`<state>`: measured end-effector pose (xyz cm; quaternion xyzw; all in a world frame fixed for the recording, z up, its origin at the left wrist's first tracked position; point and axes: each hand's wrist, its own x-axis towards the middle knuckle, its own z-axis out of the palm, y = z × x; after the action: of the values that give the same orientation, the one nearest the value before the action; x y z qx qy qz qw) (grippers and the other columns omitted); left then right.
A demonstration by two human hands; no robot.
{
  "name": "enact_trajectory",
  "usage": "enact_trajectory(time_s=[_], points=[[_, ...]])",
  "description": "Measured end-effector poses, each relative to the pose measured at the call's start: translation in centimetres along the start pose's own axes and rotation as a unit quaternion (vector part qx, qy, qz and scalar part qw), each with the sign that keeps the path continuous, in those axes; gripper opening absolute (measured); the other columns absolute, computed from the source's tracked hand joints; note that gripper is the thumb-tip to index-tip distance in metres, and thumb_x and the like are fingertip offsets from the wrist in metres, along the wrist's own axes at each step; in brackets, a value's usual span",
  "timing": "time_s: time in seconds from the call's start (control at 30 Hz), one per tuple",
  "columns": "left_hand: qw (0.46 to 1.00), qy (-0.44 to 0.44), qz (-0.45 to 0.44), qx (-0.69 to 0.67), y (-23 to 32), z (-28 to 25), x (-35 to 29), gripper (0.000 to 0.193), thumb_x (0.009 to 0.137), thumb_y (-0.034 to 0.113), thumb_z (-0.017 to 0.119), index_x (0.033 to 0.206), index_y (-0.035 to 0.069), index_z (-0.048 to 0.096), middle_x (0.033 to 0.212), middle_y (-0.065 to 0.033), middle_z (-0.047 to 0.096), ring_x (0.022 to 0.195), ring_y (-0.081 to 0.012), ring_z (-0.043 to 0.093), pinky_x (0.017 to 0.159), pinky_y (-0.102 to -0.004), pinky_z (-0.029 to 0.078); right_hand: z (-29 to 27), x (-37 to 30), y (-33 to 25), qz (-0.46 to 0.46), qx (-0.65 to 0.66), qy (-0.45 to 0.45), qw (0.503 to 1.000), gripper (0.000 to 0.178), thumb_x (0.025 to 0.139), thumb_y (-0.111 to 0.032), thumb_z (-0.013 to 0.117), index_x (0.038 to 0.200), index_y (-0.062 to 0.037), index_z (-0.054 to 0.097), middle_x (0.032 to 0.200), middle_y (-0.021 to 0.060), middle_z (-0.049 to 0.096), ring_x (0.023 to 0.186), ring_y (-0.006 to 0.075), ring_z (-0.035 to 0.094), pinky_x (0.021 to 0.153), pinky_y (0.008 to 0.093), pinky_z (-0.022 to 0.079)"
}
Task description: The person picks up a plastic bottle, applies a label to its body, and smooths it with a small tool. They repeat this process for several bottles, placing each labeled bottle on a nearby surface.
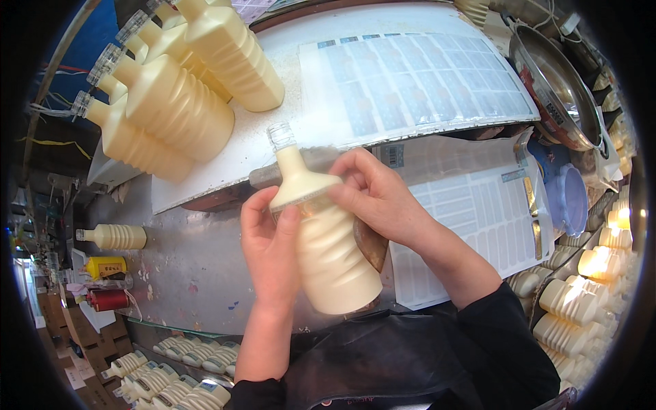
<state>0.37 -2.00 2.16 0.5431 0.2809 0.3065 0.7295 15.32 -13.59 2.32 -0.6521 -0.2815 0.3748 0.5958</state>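
A cream plastic bottle [335, 263] with ribbed sides and a clear threaded neck leans between my hands, its neck pointing up and away. My left hand [270, 229] grips its left side just below the shoulder, the thumb lying on the front. A narrow, shiny see-through label [311, 206] with a brownish tint runs across the bottle below the shoulder. At the right end of that label, my right hand [376, 195] has its thumb and fingertips pinched together against the bottle. The fingertips partly hide the label's edge there.
Several cream bottles [181, 102] stand at the back left. Label sheets [424, 82] cover the white board, with another sheet [471, 219] nearer on the right. A metal pan [557, 82] is at the far right. One bottle [119, 236] lies left, near a yellow container [106, 267].
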Motion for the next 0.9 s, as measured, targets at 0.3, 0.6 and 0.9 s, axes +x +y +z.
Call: enact_trajectory(time_s=[0.3,0.6,0.9], points=[[1.000,0.001,-0.003,0.004,-0.3,-0.1,0.1,0.036,0.099,0.006,0.067,0.130,0.002,0.051,0.123,-0.0100,0.059,0.108,-0.0147,0.058,0.096,-0.0303,0.050,0.1,-0.2,0.2,-0.004,0.020,0.004,1.000,0.021,0.099,-0.021,0.066,0.113,-0.0062,0.060,0.080,-0.0052,0.057,0.070,0.0010,0.052,0.059,0.0196,0.041],[1.000,0.004,0.013,0.004,-0.1,0.3,0.1,0.035,0.100,0.007,0.065,0.132,0.001,0.051,0.122,-0.0084,0.060,0.106,-0.0133,0.060,0.094,-0.0293,0.051,0.4,-0.4,-3.3,-0.120,0.073,0.157,0.978,0.029,0.095,-0.013,0.066,0.121,-0.0032,0.059,0.110,0.0033,0.066,0.099,0.0108,0.063,0.087,0.0272,0.052],[0.999,-0.013,-0.024,0.037,-0.4,-0.4,0.3,0.038,0.104,0.012,0.057,0.138,-0.001,0.046,0.132,-0.0121,0.056,0.115,-0.0161,0.057,0.100,-0.0316,0.048,0.2,-0.2,0.9,-0.128,-0.048,0.232,0.963,0.031,0.099,-0.010,0.062,0.128,-0.0010,0.059,0.117,0.0123,0.067,0.104,0.0176,0.064,0.091,0.0323,0.052]])
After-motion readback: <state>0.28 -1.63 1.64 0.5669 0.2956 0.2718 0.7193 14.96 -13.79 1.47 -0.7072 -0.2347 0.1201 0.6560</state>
